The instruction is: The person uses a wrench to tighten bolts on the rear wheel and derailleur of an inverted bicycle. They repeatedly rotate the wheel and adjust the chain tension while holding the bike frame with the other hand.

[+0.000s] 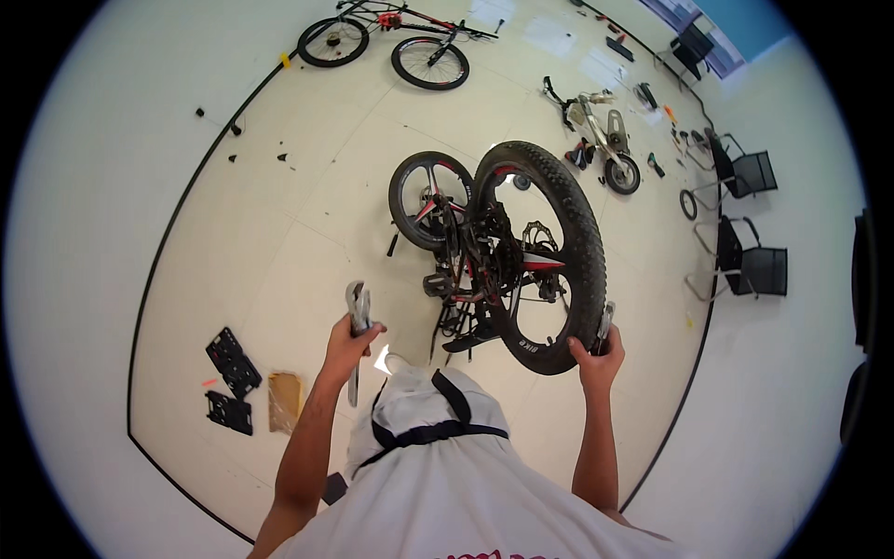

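Note:
My left hand (347,347) is closed around an adjustable wrench (358,300), its silver jaw pointing up and its handle hanging below the fist. At the right, my right hand (599,357) grips a silver metal hand tool (605,319) whose kind I cannot make out. The thumb of that hand lies at the lower edge of a fat black bicycle tyre (585,233). This tyre belongs to a bicycle (466,252) in front of me, with red, white and black spokes. A smaller-looking wheel (431,198) is at its far left. My left hand is apart from the bicycle.
Open black tool cases (233,363) and a brown flat packet (285,402) lie on the floor at left. Another bicycle (400,42) lies at the far left. A small partly stripped bike (605,140) stands at far right, near black chairs (750,265) along the wall.

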Demonstrator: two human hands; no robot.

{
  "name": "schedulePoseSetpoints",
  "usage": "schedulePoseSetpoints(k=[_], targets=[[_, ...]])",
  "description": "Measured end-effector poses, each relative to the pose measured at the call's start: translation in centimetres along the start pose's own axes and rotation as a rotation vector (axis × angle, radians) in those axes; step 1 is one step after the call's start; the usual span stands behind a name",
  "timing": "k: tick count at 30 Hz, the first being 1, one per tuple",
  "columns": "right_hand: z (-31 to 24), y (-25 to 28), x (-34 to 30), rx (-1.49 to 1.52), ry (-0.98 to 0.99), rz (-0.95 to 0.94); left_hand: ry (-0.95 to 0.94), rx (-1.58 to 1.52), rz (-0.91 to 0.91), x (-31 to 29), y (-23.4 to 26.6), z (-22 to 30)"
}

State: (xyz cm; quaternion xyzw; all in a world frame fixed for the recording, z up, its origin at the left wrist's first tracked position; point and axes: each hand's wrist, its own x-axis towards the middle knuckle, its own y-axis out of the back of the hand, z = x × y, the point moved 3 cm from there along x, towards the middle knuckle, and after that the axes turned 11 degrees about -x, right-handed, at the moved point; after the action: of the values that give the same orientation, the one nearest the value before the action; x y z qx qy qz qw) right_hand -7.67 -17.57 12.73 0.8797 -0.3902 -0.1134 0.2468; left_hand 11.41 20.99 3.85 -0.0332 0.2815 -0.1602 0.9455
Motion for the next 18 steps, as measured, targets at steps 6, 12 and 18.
schedulePoseSetpoints(k=[6, 12, 18], targets=[[0.0, -0.6, -0.7, -0.017, 0.034, 0.104, -0.175, 0.234, -0.193, 4.8, -5.0, 8.5], [0.0, 0.1, -0.6, -0.126, -0.009, 0.149, -0.411, 0.553, -0.295, 8.9, -13.8, 18.7], [0.4, 0.0, -0.8, -0.072, -0.135, 0.197, -0.673, 0.687, -0.771, 13.9, -24.5, 23.8]])
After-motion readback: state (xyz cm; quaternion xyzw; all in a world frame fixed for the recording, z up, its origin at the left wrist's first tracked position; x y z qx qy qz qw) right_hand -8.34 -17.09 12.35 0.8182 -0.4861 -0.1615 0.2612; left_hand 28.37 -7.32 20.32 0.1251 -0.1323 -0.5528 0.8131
